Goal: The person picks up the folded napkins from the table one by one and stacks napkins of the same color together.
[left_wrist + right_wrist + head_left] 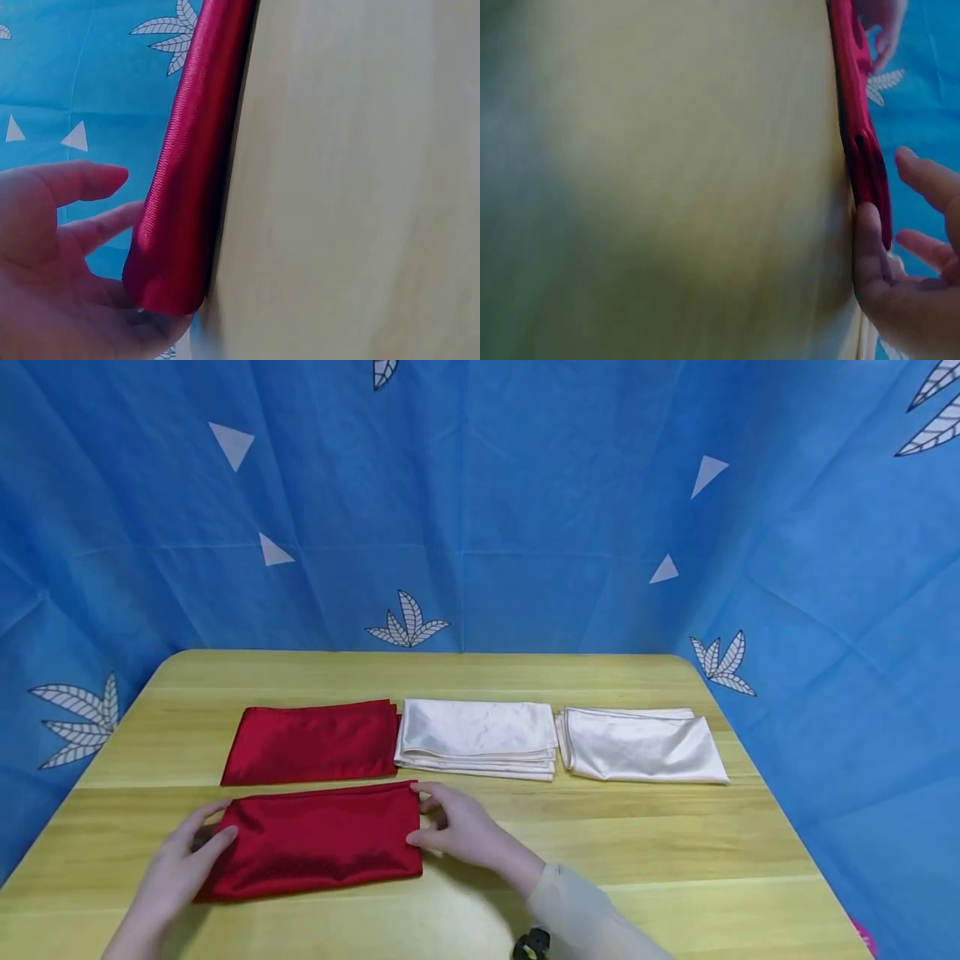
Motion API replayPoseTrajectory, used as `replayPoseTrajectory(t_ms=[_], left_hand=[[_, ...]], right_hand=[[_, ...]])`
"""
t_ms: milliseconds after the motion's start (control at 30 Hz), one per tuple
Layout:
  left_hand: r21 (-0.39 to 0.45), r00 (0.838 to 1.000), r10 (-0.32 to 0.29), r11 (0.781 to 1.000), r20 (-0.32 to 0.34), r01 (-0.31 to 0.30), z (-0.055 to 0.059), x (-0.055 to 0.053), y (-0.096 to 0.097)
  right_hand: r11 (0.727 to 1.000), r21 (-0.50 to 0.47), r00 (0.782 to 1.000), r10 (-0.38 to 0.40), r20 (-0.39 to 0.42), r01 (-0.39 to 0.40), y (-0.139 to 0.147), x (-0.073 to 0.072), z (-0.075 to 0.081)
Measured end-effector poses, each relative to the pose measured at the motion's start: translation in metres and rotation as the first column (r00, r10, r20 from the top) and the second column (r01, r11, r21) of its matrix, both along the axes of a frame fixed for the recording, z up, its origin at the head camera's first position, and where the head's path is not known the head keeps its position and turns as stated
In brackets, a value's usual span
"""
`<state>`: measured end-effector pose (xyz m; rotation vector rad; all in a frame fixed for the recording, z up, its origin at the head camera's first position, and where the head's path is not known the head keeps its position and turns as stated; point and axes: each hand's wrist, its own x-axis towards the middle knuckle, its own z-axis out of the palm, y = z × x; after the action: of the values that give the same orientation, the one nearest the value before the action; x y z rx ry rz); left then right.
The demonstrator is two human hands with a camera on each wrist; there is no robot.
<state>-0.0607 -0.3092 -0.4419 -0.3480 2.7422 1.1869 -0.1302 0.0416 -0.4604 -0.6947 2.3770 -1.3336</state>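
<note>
A folded red satin cloth [322, 839] lies flat at the front left of the wooden table. At its left end is my left hand [176, 864], the thumb over the near edge and the fingers by the far corner. My right hand [461, 827] touches the right end, its index finger at the far corner and its thumb lower on the side. In the left wrist view, the rounded end of the red cloth [176, 247] rests against the fingers, with the thumb apart from it. The right wrist view shows the layered edge of the cloth [868, 176] beside spread fingers [870, 240].
Behind lies a row of folded cloths: a red one [311, 743], a white stack [476, 735] in the middle and another white one [641, 743] at right. They rest on the wooden table [637, 852]. Blue patterned curtains [525, 510] surround it.
</note>
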Motion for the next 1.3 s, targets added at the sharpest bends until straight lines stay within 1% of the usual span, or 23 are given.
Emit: replayPoseTrajectory(t_ms=[67,100,200,300,467,533,667,800,900,1033,1133,1200,1300], left_hand=[[0.011,0.999,-0.016,1.000,0.052,0.016,0.002,-0.002,0.001],[0.029,0.997,-0.029,0.999,0.075,0.027,0.003,-0.002,0.002],[0.060,0.992,-0.069,0.996,0.108,0.063,0.003,-0.003,0.005],[0.069,0.990,-0.106,0.993,0.095,0.100,0.001,-0.003,0.008],[0.031,0.988,-0.148,0.989,0.039,0.147,-0.002,-0.002,0.010],[0.027,0.987,-0.156,0.988,0.028,0.155,-0.003,-0.001,0.010],[0.022,0.987,-0.161,0.987,0.017,0.160,-0.005,-0.001,0.010],[0.007,0.988,-0.156,0.988,-0.009,0.156,-0.006,0.000,0.010],[0.001,0.989,-0.147,0.989,-0.021,0.147,-0.006,0.001,0.011],[0.034,0.992,-0.127,0.991,-0.005,0.127,-0.005,0.001,0.011],[0.061,0.994,-0.110,0.992,0.008,0.109,-0.004,0.000,0.011],[0.060,0.995,-0.099,0.993,0.004,0.099,-0.002,0.000,0.010],[0.080,0.996,-0.087,0.993,-0.021,0.088,0.002,-0.002,0.007]], right_hand=[[0.998,0.038,0.999,0.041,-0.036,-0.039,-0.006,-0.001,-0.001],[0.996,0.062,0.996,0.061,-0.064,-0.057,-0.008,-0.002,-0.002],[0.989,0.123,0.985,0.104,-0.140,-0.086,-0.013,-0.002,-0.002],[0.982,0.159,0.975,0.128,-0.183,-0.099,-0.015,-0.002,-0.002],[0.974,0.192,0.963,0.160,-0.215,-0.119,-0.017,-0.002,-0.003],[0.973,0.200,0.963,0.162,-0.215,-0.119,-0.018,-0.002,-0.003],[0.977,0.191,0.973,0.134,-0.189,-0.097,-0.020,-0.002,-0.005],[0.981,0.173,0.980,0.112,-0.166,-0.083,-0.021,-0.003,-0.006],[0.982,0.166,0.980,0.119,-0.159,-0.092,-0.021,-0.003,-0.006],[0.983,0.150,0.982,0.130,-0.134,-0.110,-0.020,-0.004,-0.005],[0.987,0.116,0.987,0.126,-0.104,-0.114,-0.018,-0.003,-0.004],[0.990,0.088,0.988,0.119,-0.100,-0.111,-0.018,-0.003,-0.002],[0.995,0.038,0.988,0.099,-0.117,-0.096,-0.019,-0.004,0.002]])
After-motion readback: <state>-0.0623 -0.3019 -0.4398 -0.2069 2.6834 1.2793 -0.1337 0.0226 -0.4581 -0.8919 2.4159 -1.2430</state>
